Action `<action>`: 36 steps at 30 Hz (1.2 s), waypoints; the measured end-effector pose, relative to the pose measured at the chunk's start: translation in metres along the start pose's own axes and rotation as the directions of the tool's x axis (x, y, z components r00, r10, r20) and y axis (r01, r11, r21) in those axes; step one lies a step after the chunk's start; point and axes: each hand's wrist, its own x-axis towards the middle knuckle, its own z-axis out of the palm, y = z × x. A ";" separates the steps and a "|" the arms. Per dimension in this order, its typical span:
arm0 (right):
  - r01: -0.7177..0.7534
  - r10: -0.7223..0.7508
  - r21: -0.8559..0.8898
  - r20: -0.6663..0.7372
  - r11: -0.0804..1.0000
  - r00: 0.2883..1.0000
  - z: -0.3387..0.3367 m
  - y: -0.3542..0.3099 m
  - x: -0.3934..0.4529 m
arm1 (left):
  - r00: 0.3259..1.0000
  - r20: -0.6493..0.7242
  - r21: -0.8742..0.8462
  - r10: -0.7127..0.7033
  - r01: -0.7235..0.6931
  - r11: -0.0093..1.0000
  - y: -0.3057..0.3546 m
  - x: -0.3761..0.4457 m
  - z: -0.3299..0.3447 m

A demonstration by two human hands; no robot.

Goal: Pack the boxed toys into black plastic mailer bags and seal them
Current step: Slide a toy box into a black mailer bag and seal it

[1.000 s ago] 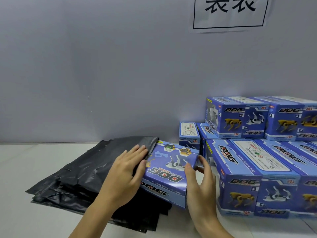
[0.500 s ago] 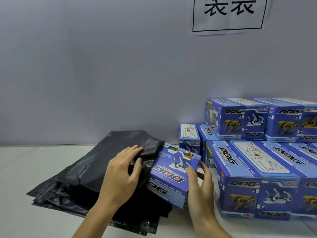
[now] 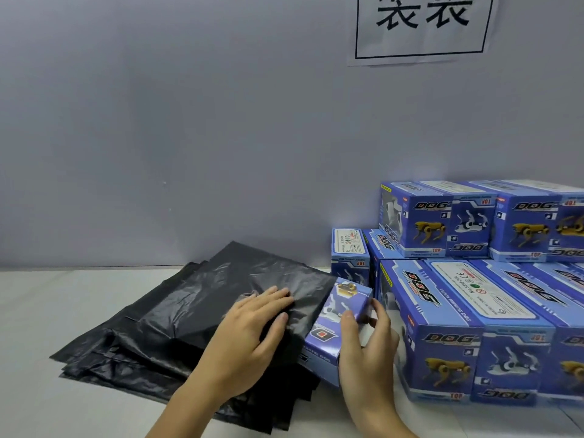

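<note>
Mailer bags [image 3: 132,352], black and glossy, lie in a loose fanned stack on the white tabletop [image 3: 47,311] at your left, their corners splayed toward the near left edge. On top of that stack sits the one bag you are filling, the top mailer bag [image 3: 240,279], puffed up and creased, its mouth facing right. Your left hand [image 3: 249,336] lies on this bag with fingers spread and nearly straight, pressing the plastic down, thumb near the bag's opening; it pinches nothing that can be seen. Just to the right, the blue toy box [image 3: 335,314] is mostly swallowed by the bag, tilted, with only its right end and part of its printed top still showing outside the plastic. Your right hand [image 3: 366,339] grips that exposed end, thumb on the near top face and fingers curled round the far side. Beyond it, a small upright box [image 3: 349,251] stands near the grey wall [image 3: 158,121]. Further right, the boxed toys [image 3: 474,311] marked DOG are stacked in rows two layers high, running off the right edge, close beside your right hand but apart from the box you hold. High on the wall hangs a white paper sign [image 3: 423,26] with large black characters inside a thin frame.
</note>
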 end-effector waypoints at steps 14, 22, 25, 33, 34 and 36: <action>-0.042 0.043 0.172 -0.001 0.984 0.999 0.024 -0.009 0.019 | 0.047 -0.218 -0.842 -0.975 0.497 0.212 -0.014 0.007 -0.011; -0.076 0.065 0.187 0.065 0.979 0.996 0.031 0.002 0.002 | 0.423 0.261 -0.962 -0.867 0.193 -0.195 -0.014 0.012 -0.006; -0.139 0.080 0.259 0.226 0.956 0.971 0.025 0.004 0.002 | 0.429 0.207 -0.972 -0.879 0.191 -0.135 -0.018 0.013 -0.007; -0.307 0.123 0.376 0.441 0.875 0.889 0.016 0.002 0.007 | 0.564 0.288 -0.950 -0.774 0.269 -0.158 -0.015 0.008 -0.011; -0.289 0.113 0.399 0.409 0.870 0.905 0.017 0.003 0.007 | 0.585 0.330 -0.934 -0.741 0.315 -0.166 -0.010 0.008 -0.009; -0.259 0.090 0.448 0.363 0.856 0.927 0.018 0.003 0.008 | 0.627 0.406 -0.900 -0.665 0.401 -0.171 0.000 0.007 -0.003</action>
